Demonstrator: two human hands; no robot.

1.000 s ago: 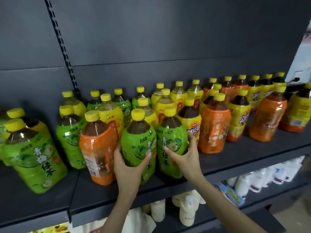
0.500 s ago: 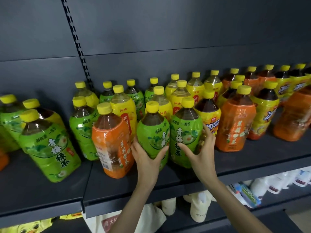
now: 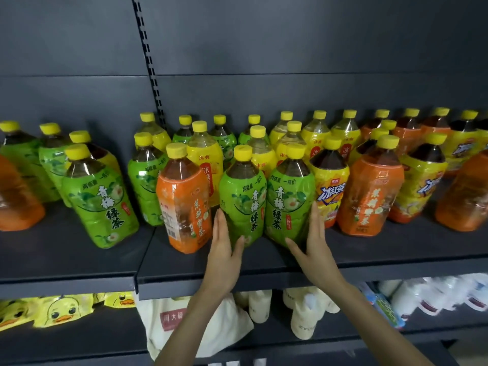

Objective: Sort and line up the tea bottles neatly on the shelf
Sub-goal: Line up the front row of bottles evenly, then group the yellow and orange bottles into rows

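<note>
Two green-label tea bottles stand side by side at the front of the dark shelf [image 3: 264,262]. My left hand [image 3: 224,247] presses straight fingers against the left side of the left green bottle [image 3: 244,199], thumb on its lower front. My right hand [image 3: 314,241] lies flat against the right side of the right green bottle [image 3: 287,204], thumb under its base edge. An orange-label bottle [image 3: 184,204] stands just left of my left hand. A yellow iced-tea bottle [image 3: 330,186] stands just behind my right hand.
Rows of mixed green, yellow and orange bottles fill the back of the shelf. A tilted green bottle [image 3: 97,199] and an orange bottle [image 3: 15,202] stand on the left shelf section. An orange bottle [image 3: 369,196] stands to the right. Lower shelves hold white containers [image 3: 303,315] and yellow duck packs [image 3: 60,310].
The view has swung left, so the bottles sit further right in frame. Both hands stay on the two green bottles, with fingers now straighter and flatter against their sides.
</note>
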